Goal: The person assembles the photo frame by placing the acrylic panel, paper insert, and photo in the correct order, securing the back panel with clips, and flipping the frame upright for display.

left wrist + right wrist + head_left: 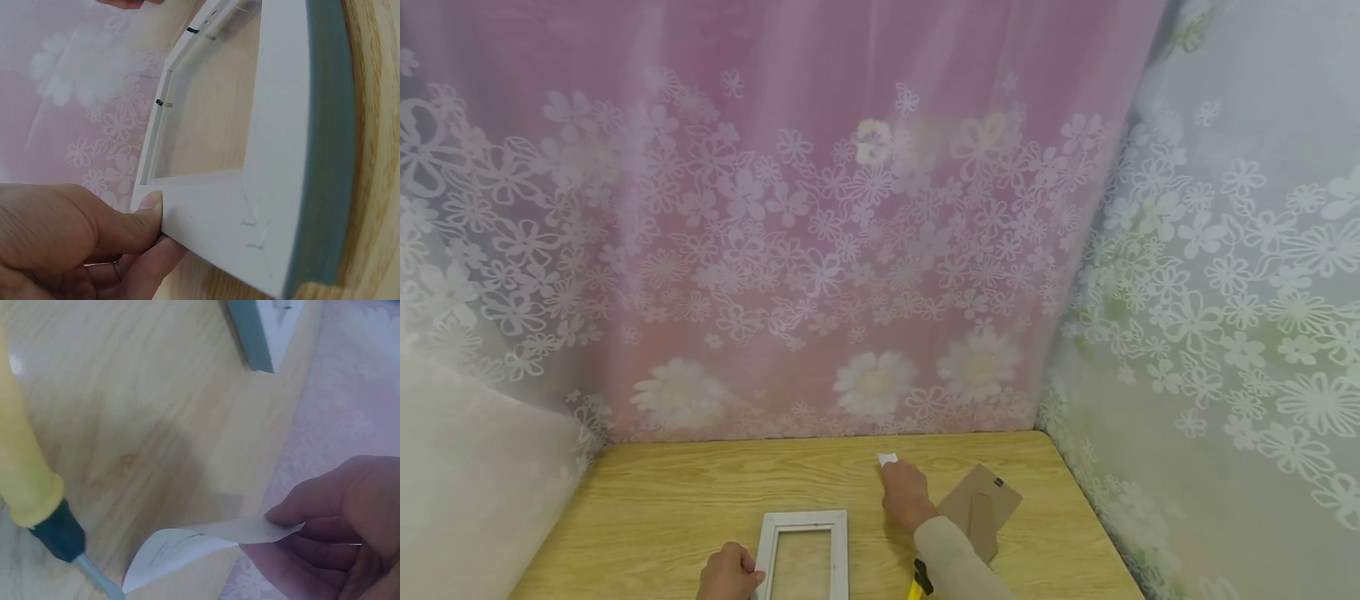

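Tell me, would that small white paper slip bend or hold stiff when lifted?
Probably floppy: the paper slip already curls where the right hand pinches it. It looks thin, so likely very light and easy to crease. Flat, so it shouldn't roll.

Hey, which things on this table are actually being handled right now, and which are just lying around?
In hand:
- frame, gripped at its edge by the left hand
- paper slip, pinched by the right hand

Lying about:
- brown backing board, on the table right of the right hand
- yellow-handled screwdriver, untouched beside the right arm
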